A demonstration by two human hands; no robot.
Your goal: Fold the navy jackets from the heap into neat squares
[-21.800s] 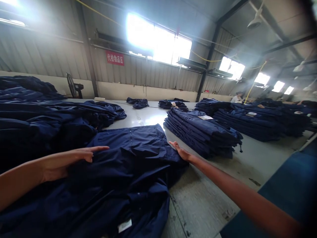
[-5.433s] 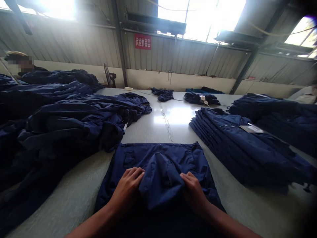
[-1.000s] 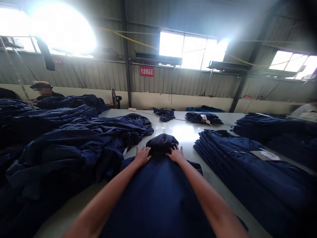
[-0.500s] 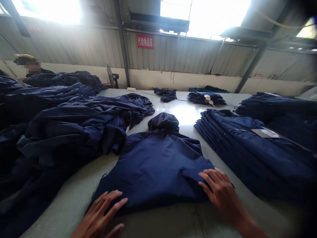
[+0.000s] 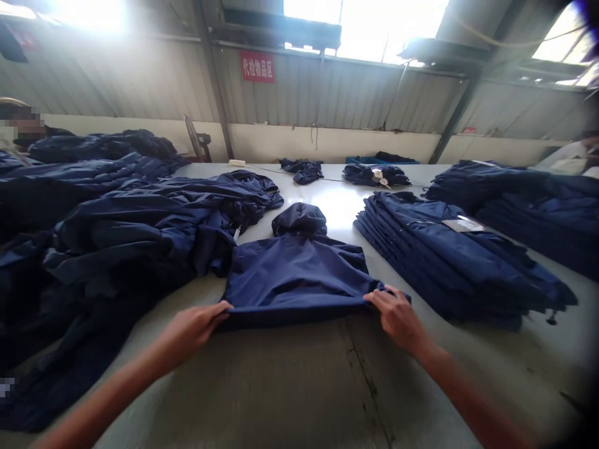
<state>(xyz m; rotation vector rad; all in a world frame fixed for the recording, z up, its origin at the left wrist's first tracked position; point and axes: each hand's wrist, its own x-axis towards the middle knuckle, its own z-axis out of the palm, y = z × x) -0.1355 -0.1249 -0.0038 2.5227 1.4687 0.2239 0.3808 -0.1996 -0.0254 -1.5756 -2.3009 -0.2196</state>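
Pinching the near edge of a navy hooded garment (image 5: 299, 274), the person's two hands draw it into a straight line across the grey worktop (image 5: 281, 386). From where I stand, the left hand (image 5: 199, 321) has the fabric's left corner between thumb and fingertips, while the right hand (image 5: 397, 315) grips close to the other end, its fingers bent over the cloth. The garment lies directly in front of the person, its hood (image 5: 299, 219) on the far side, pointing away. Just to its left spreads a loose, crumpled heap (image 5: 140, 231) of navy clothing, close against the garment's edge. To the right, apart from it, stands a neat stack (image 5: 444, 262) of folded navy pieces with a pale card (image 5: 463, 224) on top, and more navy clothing (image 5: 538, 199) is piled behind that. Farther back on the worktop sit two small dark bundles (image 5: 302, 169), side by side with a gap between them. A black fan (image 5: 194, 137) stands near the wall, below and left of a red sign (image 5: 257, 66). Another person (image 5: 21, 128) is partly visible at the far left, beyond the heap.
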